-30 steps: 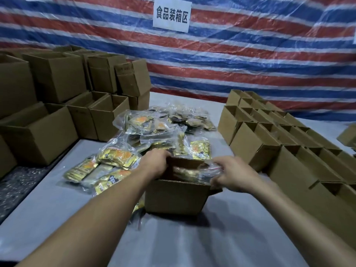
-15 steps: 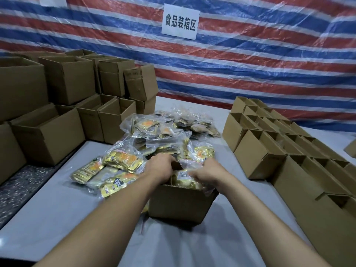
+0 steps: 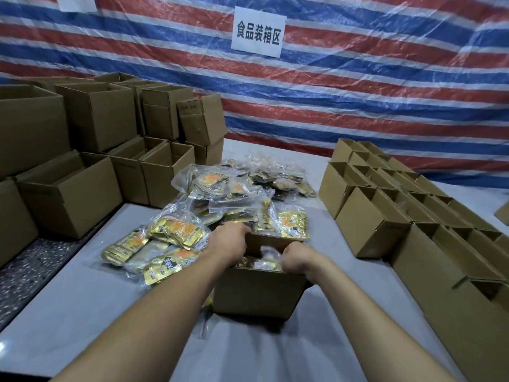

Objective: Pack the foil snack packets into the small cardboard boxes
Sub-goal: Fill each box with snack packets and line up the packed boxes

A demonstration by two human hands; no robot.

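Note:
A small open cardboard box (image 3: pixel 256 295) stands on the grey table in front of me. Inside it lies a clear bag of gold foil snack packets (image 3: pixel 264 257), blurred and mostly hidden by my hands. My left hand (image 3: pixel 230 241) curls over the box's far left rim. My right hand (image 3: pixel 298 257) is curled on the bag and reaches down into the box's right side. Behind the box lies a heap of bagged gold and orange foil packets (image 3: pixel 234 194), with more packets (image 3: pixel 176 230) spread to the left.
Rows of small open boxes (image 3: pixel 385 216) fill the table's right side, close to my right arm. Larger open boxes (image 3: pixel 68 188) are stacked at the left. A striped tarp with a white sign (image 3: pixel 257 34) hangs behind. The table edge (image 3: pixel 91 232) drops to a speckled floor at left.
My right hand has brought the bag of packets from the box's right edge down into the box. My left hand has stayed at the left rim. The view has come closer.

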